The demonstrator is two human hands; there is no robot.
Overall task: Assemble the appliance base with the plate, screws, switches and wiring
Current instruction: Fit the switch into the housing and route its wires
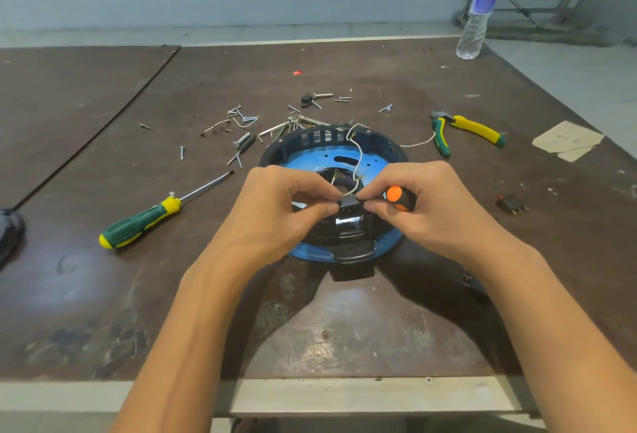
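The round black appliance base (pixel 306 143) with a blue plate (pixel 303 164) inside sits at the table's middle. White wires (pixel 358 157) loop up from it. Above its near side my left hand (pixel 286 205) and my right hand (pixel 424 205) both pinch a small black switch (pixel 349 203) with wires attached. My right hand also grips an orange-and-black screwdriver handle (pixel 400 197) in its curled fingers. A second black switch (pixel 512 206) lies on the table to the right.
Several loose screws (pixel 241 122) and bolts lie scattered behind the base. A green-and-yellow screwdriver (pixel 155 215) lies at the left, green-and-yellow pliers (pixel 468 131) at the right. A water bottle (pixel 479 9) stands at the far right corner. A paper scrap (pixel 568 139) lies near the right edge.
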